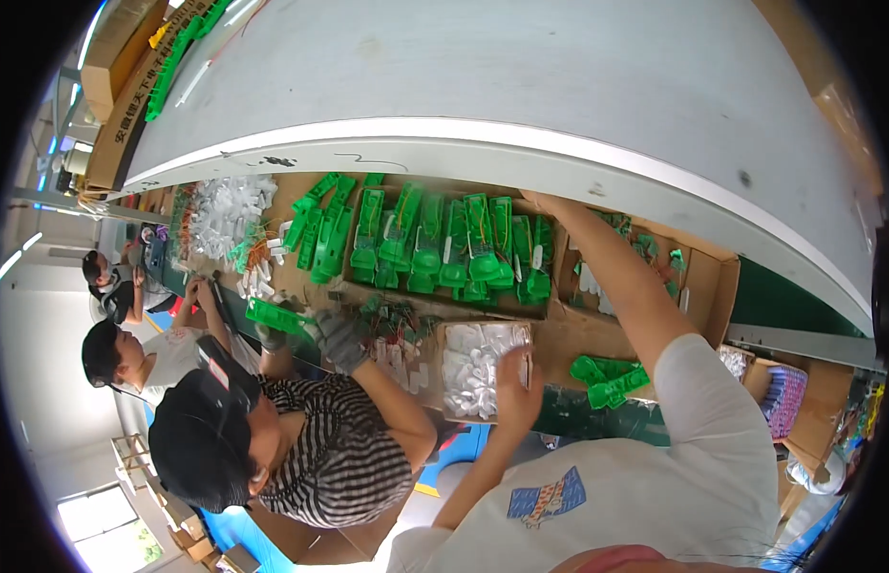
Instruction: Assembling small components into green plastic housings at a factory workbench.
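My left hand (pixel 518 393) is at the right edge of a small carton (pixel 443 406) filled with white plastic pieces (pixel 475 368); its fingers are apart, and I see nothing held in them. My right arm stretches across the bench, and my right hand (pixel 542 201) lies at the far right end of the long carton. The shelf edge hides its fingers. In that carton stand green plastic housings (pixel 428 239) with thin wires. Near my right forearm, more green housings (pixel 607 380) lie on the bench.
A large grey shelf (pixel 483 72) overhangs the bench. An open carton (pixel 707 286) with small parts stands at the right. On my left, a co-worker in a checked shirt (pixel 339 439) holds a green housing (pixel 275 315) in gloved hands. White pieces (pixel 230 215) are heaped farther left.
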Tool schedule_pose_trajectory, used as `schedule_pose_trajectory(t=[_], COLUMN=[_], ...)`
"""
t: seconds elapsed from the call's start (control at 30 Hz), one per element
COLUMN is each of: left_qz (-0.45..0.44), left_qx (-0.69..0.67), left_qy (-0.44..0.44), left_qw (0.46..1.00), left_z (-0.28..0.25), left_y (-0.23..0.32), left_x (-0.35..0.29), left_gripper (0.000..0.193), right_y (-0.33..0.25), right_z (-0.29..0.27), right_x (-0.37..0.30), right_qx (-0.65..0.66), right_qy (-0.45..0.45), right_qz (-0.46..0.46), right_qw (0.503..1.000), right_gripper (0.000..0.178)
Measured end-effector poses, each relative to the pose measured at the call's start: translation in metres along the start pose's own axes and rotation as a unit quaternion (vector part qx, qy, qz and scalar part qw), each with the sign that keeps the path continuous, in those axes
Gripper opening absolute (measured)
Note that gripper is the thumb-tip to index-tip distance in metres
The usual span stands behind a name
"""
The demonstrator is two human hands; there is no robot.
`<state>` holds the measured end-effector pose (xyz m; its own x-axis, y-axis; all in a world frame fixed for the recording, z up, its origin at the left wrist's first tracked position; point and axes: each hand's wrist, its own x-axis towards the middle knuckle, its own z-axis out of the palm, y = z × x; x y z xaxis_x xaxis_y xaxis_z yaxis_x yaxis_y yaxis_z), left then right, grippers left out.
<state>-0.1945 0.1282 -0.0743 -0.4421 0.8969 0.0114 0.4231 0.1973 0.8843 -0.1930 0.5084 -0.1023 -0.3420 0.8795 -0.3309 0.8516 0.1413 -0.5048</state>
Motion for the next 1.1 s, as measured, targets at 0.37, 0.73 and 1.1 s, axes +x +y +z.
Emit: schedule_pose_trajectory(t=[0.37,0.73,1.1], left_qz=[-0.295,-0.443,-0.428], left_qx=[-0.506,-0.423,-0.584], left_qy=[-0.062,0.041,0.107], left_qw=[0.808,0.79,0.681], left_z=[-0.002,0.003,0.001], left_y=[-0.008,0.062,0.085], left_x=[-0.04,-0.22,-0.275], left_gripper=[0.047,0.028,0.028], right_y=[0.056,0.124,0.09], right_z=[0.011,0.056,0.133], right_x=[-0.219,-0.427,-0.356], right_qx=[0.369,0.203,-0.132], right_qy=[0.015,-0.128,0.025], right_qz=[-0.161,-0.11,-0.575], right_qw=[0.915,0.965,0.807], right_gripper=[0.02,0.015,0.007])
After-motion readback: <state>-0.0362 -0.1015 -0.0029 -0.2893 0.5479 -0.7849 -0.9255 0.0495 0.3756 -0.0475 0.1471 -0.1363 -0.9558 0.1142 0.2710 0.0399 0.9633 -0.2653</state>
